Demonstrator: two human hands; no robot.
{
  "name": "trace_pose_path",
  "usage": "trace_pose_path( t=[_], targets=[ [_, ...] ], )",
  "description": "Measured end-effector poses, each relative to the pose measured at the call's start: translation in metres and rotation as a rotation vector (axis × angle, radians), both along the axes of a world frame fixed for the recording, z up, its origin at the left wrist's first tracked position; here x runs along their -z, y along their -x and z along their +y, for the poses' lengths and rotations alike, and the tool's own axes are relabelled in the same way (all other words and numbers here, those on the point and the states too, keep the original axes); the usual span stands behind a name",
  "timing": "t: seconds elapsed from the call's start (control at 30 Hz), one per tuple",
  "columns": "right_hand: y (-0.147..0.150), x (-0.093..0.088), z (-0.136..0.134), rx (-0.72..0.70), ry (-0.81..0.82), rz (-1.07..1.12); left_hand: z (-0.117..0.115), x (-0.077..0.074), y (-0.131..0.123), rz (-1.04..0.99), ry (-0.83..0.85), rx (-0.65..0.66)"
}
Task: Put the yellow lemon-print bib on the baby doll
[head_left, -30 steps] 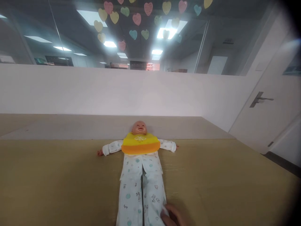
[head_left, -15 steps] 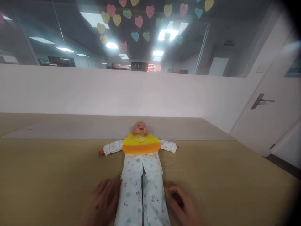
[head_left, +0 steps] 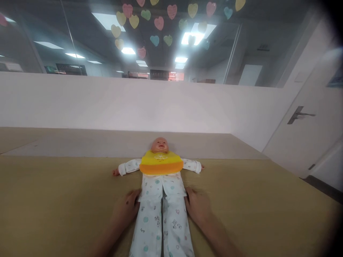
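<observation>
A baby doll (head_left: 160,145) lies on its back on the tan table (head_left: 53,200), arms spread, head away from me. It wears white patterned pyjamas (head_left: 160,214) and a yellow and orange bib (head_left: 161,162). My left hand (head_left: 125,208) rests against the doll's left-of-picture side at the waist. Its fingers curl in onto the cloth where the shirt hem meets the trousers. My right hand (head_left: 197,207) mirrors it on the other side, fingers pressed into the cloth at the waist. Both forearms reach in from the bottom edge.
A low white partition wall (head_left: 134,103) runs behind the table, with glass above it bearing paper hearts (head_left: 159,23). A white door with a lever handle (head_left: 300,114) stands at the right, past the table's right edge.
Both hands have slid up along the doll's legs from the bottom of the picture to its waist. One second ago only the right hand showed, down by the trouser leg.
</observation>
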State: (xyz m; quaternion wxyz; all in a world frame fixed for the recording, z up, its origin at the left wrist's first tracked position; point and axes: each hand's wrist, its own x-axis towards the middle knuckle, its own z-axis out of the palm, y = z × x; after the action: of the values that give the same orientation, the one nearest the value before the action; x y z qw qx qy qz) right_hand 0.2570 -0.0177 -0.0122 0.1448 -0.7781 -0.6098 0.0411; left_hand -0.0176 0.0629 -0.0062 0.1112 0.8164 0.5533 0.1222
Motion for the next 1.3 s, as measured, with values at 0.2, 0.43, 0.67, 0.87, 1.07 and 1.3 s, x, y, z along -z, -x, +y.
trace_pose_path(
  t=[0.2,0.43,0.67,0.87,1.07,1.3],
  targets=[
    [-0.001,-0.002,-0.001,0.013,-0.025,0.086,-0.004,0.000,0.003,-0.086,-0.087,-0.059],
    [-0.003,0.001,-0.003,-0.025,-0.133,0.256,-0.008,-0.002,0.004,-0.145,-0.144,-0.116],
    [-0.002,0.000,-0.008,-0.062,-0.120,0.172,-0.013,-0.001,0.004,-0.060,-0.068,-0.073],
    [0.001,0.008,-0.011,-0.101,-0.070,0.013,-0.017,0.004,0.004,0.003,-0.024,-0.026],
    [0.001,0.014,-0.014,-0.125,-0.053,-0.051,-0.020,0.007,0.005,0.052,-0.023,-0.020],
    [0.011,0.009,-0.032,-0.132,-0.014,0.017,-0.044,0.031,0.019,-0.071,-0.183,0.055]
  ],
)
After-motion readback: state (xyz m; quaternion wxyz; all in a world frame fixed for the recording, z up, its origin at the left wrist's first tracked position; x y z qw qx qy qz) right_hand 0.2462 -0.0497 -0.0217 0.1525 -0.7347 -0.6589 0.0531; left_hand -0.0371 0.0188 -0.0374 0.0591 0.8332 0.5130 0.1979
